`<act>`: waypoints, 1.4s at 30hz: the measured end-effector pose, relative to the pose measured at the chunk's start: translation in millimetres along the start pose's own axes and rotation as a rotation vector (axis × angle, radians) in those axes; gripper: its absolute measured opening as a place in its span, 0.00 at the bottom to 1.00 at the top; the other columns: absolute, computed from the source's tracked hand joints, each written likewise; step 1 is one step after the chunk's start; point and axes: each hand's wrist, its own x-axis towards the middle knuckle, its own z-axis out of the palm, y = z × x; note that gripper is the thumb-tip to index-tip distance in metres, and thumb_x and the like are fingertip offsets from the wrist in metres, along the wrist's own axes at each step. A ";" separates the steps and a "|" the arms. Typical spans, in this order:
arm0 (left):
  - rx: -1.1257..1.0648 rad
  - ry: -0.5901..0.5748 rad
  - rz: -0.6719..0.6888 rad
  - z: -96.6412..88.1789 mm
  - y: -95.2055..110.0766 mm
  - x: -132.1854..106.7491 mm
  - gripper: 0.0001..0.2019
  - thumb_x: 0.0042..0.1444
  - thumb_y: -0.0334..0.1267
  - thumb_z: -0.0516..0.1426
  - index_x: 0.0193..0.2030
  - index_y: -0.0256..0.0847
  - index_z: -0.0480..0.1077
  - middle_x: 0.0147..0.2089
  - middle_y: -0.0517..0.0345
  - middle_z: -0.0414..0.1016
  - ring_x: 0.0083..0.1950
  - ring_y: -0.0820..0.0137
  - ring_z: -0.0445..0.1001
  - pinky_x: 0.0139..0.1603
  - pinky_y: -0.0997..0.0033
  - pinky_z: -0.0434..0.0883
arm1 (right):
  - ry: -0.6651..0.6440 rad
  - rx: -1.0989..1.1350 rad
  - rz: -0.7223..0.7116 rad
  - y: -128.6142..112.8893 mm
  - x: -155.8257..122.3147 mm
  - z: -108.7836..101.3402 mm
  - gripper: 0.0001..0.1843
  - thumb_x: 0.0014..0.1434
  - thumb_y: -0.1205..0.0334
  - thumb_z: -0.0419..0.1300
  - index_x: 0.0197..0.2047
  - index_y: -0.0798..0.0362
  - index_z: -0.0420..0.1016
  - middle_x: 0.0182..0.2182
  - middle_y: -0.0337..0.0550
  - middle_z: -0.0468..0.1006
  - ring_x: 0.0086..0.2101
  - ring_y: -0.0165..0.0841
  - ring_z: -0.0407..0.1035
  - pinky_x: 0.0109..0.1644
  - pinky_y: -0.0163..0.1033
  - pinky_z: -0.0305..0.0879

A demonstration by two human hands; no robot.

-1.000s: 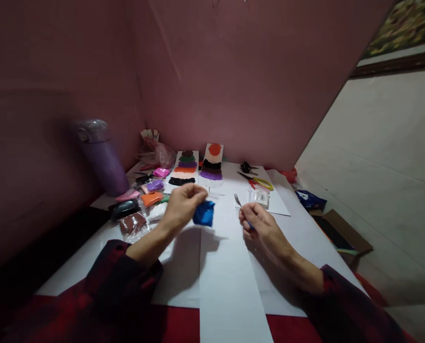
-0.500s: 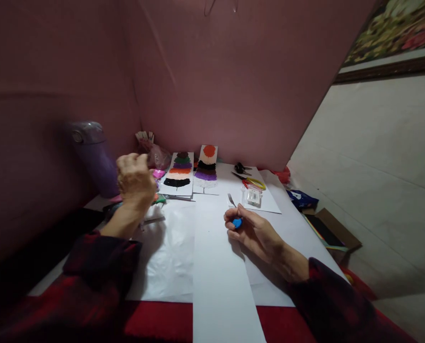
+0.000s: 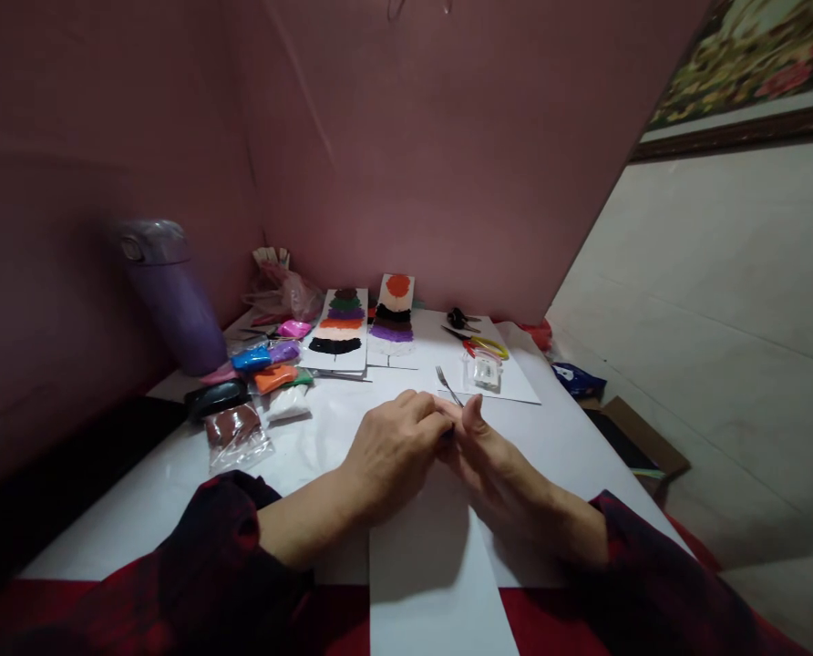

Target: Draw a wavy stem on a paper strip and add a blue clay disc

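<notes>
My left hand (image 3: pixel 394 448) and my right hand (image 3: pixel 483 448) meet at their fingertips over a long white paper strip (image 3: pixel 434 565) in the middle of the table. Both sets of fingers are curled and pinched together, and whatever lies between them is hidden. A small fork (image 3: pixel 447 384) lies just beyond the hands. A blue clay packet (image 3: pixel 251 358) rests among the packets at the left, apart from both hands.
Orange (image 3: pixel 274 377), purple (image 3: pixel 284 351), brown (image 3: pixel 234 426) and white (image 3: pixel 289 403) clay packets lie at the left by a purple flask (image 3: pixel 170 296). Two colour sample cards (image 3: pixel 342 321) lean at the back. Scissors (image 3: pixel 480 345) and a clear box (image 3: pixel 487 372) sit right of centre. A cardboard box (image 3: pixel 643 439) is off the table's right edge.
My left hand carried the blue packet to the pile at the left, let go of it, and came back to meet my right hand. The small blue piece in my right fingers no longer shows.
</notes>
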 end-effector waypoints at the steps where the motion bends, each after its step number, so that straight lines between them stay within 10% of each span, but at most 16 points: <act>1: -0.093 0.047 -0.067 -3.1 -1.4 1.7 0.06 0.57 0.30 0.55 0.38 0.41 0.73 0.38 0.54 0.75 0.38 0.67 0.71 0.37 0.69 0.68 | 0.045 0.005 0.006 0.8 1.0 -2.1 0.32 0.56 0.33 0.53 0.48 0.52 0.72 0.39 0.46 0.74 0.39 0.36 0.69 0.43 0.42 0.65; 6: -0.961 0.151 -0.625 -18.2 -16.4 9.9 0.09 0.53 0.41 0.60 0.36 0.38 0.70 0.29 0.56 0.74 0.24 0.73 0.70 0.22 0.75 0.64 | 0.265 0.018 0.012 2.2 9.5 -14.5 0.31 0.56 0.35 0.55 0.38 0.58 0.77 0.34 0.50 0.76 0.34 0.36 0.70 0.38 0.40 0.68; 11: -1.338 0.119 -0.821 -19.8 -29.1 11.1 0.18 0.42 0.39 0.68 0.39 0.33 0.72 0.31 0.52 0.77 0.26 0.73 0.73 0.26 0.74 0.68 | 0.270 -0.048 0.003 6.1 9.0 -14.8 0.30 0.56 0.36 0.55 0.37 0.57 0.79 0.28 0.48 0.75 0.24 0.32 0.67 0.25 0.36 0.64; 20: -0.990 0.089 -0.801 -16.7 -29.5 9.3 0.13 0.51 0.44 0.59 0.36 0.35 0.71 0.22 0.63 0.69 0.16 0.76 0.64 0.12 0.78 0.56 | 0.248 0.110 0.048 4.6 10.1 -12.6 0.26 0.57 0.40 0.58 0.37 0.56 0.81 0.29 0.46 0.75 0.27 0.31 0.65 0.33 0.37 0.63; 29: -0.781 0.220 -0.488 -9.8 -16.2 1.1 0.12 0.45 0.31 0.62 0.40 0.40 0.76 0.30 0.59 0.71 0.30 0.73 0.69 0.25 0.76 0.67 | 0.159 0.259 0.096 3.3 9.3 -10.6 0.31 0.57 0.34 0.53 0.39 0.54 0.82 0.32 0.47 0.74 0.33 0.35 0.64 0.37 0.39 0.61; 37: -0.944 0.306 -0.647 -10.4 -24.1 6.0 0.08 0.46 0.40 0.63 0.31 0.39 0.71 0.20 0.64 0.69 0.22 0.73 0.70 0.17 0.77 0.67 | 0.151 0.375 0.146 1.2 8.9 -12.2 0.30 0.56 0.37 0.56 0.37 0.58 0.83 0.28 0.46 0.72 0.31 0.32 0.62 0.36 0.37 0.59; 42: -0.965 0.155 -0.658 -9.9 -23.5 4.8 0.09 0.46 0.40 0.63 0.28 0.36 0.72 0.19 0.62 0.70 0.18 0.76 0.66 0.15 0.78 0.65 | 0.141 0.239 0.122 2.3 5.3 -9.3 0.31 0.55 0.36 0.57 0.34 0.59 0.83 0.28 0.47 0.73 0.29 0.32 0.63 0.36 0.37 0.60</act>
